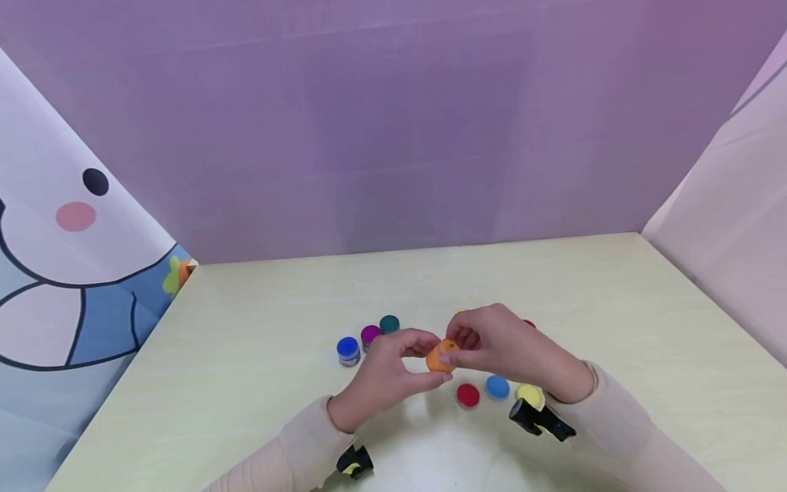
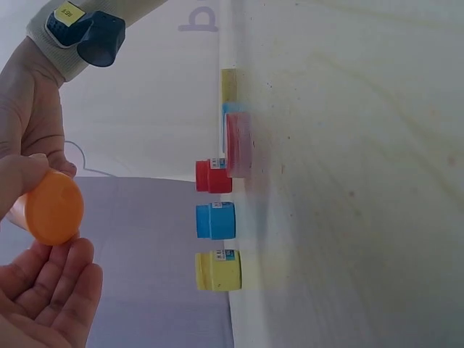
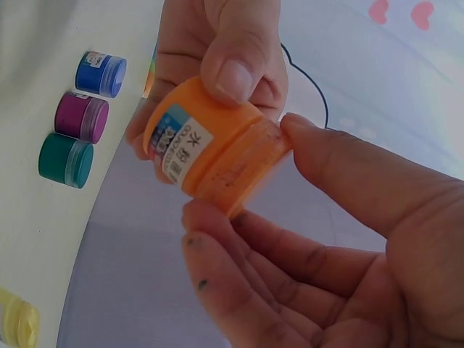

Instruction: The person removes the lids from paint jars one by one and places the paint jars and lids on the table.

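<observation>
Both hands hold one small orange paint jar (image 1: pixel 438 357) above the table. My left hand (image 1: pixel 389 369) grips its orange body between thumb and fingers; the flat orange end faces the left wrist view. My right hand (image 1: pixel 494 345) pinches the clear lid (image 3: pixel 243 170), its thumb on one side and fingertips on the other. In the right wrist view the jar is tilted, with a printed label (image 3: pixel 185 145) on its side. The lid sits on the jar there. Whether it is loose I cannot tell.
Blue (image 1: pixel 348 350), purple (image 1: pixel 370 335) and green (image 1: pixel 389 324) jars stand left of the hands. Nearer me are red (image 1: pixel 468 395), light blue (image 1: pixel 497 387) and yellow (image 1: pixel 529 395) jars, the yellow beside the right wrist. More jars are partly hidden behind the right hand.
</observation>
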`<act>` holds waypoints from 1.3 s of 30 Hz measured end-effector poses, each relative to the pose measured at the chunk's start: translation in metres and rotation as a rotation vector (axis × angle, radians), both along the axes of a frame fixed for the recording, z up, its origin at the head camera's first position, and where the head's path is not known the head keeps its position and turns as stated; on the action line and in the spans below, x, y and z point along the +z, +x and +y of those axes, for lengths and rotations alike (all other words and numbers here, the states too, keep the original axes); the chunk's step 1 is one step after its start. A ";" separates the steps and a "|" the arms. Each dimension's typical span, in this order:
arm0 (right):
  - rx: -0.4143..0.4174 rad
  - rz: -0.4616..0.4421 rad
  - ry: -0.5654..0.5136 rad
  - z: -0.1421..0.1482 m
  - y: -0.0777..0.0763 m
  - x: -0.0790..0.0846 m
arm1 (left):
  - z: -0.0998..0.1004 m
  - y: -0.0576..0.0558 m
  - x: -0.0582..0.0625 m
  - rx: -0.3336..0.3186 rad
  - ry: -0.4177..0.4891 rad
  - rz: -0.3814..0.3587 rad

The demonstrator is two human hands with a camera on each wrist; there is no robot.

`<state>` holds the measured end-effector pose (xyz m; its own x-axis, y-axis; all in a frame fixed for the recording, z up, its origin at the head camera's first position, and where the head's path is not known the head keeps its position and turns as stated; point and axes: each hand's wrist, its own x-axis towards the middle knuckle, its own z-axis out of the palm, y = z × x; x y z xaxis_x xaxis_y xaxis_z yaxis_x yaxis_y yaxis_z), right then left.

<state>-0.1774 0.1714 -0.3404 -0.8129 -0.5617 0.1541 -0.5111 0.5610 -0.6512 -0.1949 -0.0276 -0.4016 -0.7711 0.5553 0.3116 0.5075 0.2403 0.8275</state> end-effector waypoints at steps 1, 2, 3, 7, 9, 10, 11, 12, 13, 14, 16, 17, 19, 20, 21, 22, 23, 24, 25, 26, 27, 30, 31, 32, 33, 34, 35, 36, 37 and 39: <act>0.005 0.004 0.002 0.000 0.000 0.000 | 0.000 0.000 0.000 -0.003 0.003 0.000; 0.011 0.007 0.002 0.000 0.000 0.001 | 0.000 0.000 0.000 -0.007 0.005 -0.001; 0.016 0.008 0.000 0.001 0.000 0.002 | 0.000 0.000 0.000 -0.008 0.005 -0.002; 0.050 0.015 -0.012 0.002 0.000 0.003 | 0.000 -0.001 0.001 -0.020 -0.008 -0.008; 0.071 0.020 -0.023 0.002 0.000 0.003 | 0.000 0.000 0.001 -0.022 -0.018 -0.014; 0.080 0.026 -0.026 0.002 0.000 0.003 | 0.000 0.000 0.001 -0.024 -0.022 -0.016; 0.089 0.031 -0.031 0.003 0.000 0.003 | 0.000 0.000 0.001 -0.024 -0.024 -0.019; 0.098 0.038 -0.032 0.003 0.000 0.003 | 0.000 0.000 0.001 -0.025 -0.024 -0.021; 0.106 0.043 -0.031 0.003 0.000 0.003 | 0.000 0.000 0.001 -0.025 -0.023 -0.024; 0.115 0.049 -0.028 0.003 0.000 0.003 | 0.000 0.000 0.001 -0.025 -0.022 -0.028; 0.131 0.058 -0.018 0.003 -0.001 0.004 | -0.001 0.000 0.001 -0.028 -0.017 -0.039; 0.139 0.066 -0.009 0.003 -0.001 0.004 | -0.001 0.001 0.001 -0.030 -0.015 -0.046; 0.153 0.081 0.013 0.004 -0.001 0.004 | -0.001 0.001 0.001 -0.037 -0.013 -0.055; 0.160 0.093 0.022 0.004 -0.001 0.005 | -0.001 0.001 0.001 -0.042 -0.014 -0.056; 0.165 0.103 0.033 0.005 -0.001 0.005 | -0.001 0.001 0.001 -0.047 -0.014 -0.056; 0.171 0.114 0.043 0.006 -0.001 0.005 | -0.001 0.000 0.001 -0.051 -0.018 -0.054; 0.179 0.127 0.054 0.006 -0.001 0.005 | -0.001 0.000 0.000 -0.055 -0.023 -0.055; 0.186 0.134 0.062 0.007 -0.001 0.006 | 0.000 0.000 0.000 -0.060 -0.027 -0.056; 0.195 0.141 0.066 0.007 -0.001 0.006 | 0.000 0.000 0.001 -0.063 -0.030 -0.058; 0.204 0.150 0.072 0.007 -0.001 0.006 | -0.001 0.001 0.001 -0.066 -0.031 -0.064; 0.212 0.155 0.076 0.008 -0.001 0.006 | -0.001 0.001 0.001 -0.067 -0.031 -0.069; 0.240 0.167 0.081 0.008 -0.001 0.007 | -0.001 0.001 0.002 -0.079 -0.024 -0.092; 0.252 0.174 0.082 0.009 -0.001 0.007 | -0.001 0.001 0.002 -0.086 -0.020 -0.100; 0.264 0.181 0.085 0.009 -0.001 0.007 | -0.002 0.000 0.002 -0.094 -0.018 -0.108; 0.278 0.188 0.088 0.010 -0.001 0.007 | -0.002 0.000 0.002 -0.104 -0.019 -0.112; 0.294 0.198 0.091 0.011 -0.001 0.008 | -0.002 0.000 0.002 -0.113 -0.020 -0.119; 0.309 0.208 0.093 0.012 -0.001 0.008 | -0.002 0.000 0.002 -0.121 -0.022 -0.123; 0.324 0.218 0.093 0.012 -0.002 0.008 | -0.002 -0.001 0.002 -0.129 -0.024 -0.124; 0.338 0.227 0.091 0.013 -0.002 0.008 | -0.002 -0.001 0.001 -0.135 -0.025 -0.123; 0.348 0.219 0.083 0.013 -0.003 0.008 | -0.002 -0.001 0.001 -0.138 -0.024 -0.115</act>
<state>-0.1801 0.1842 -0.3326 -0.5251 -0.8150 0.2451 -0.8011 0.3761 -0.4656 -0.1964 -0.0295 -0.4007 -0.7166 0.6648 0.2110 0.4393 0.1953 0.8768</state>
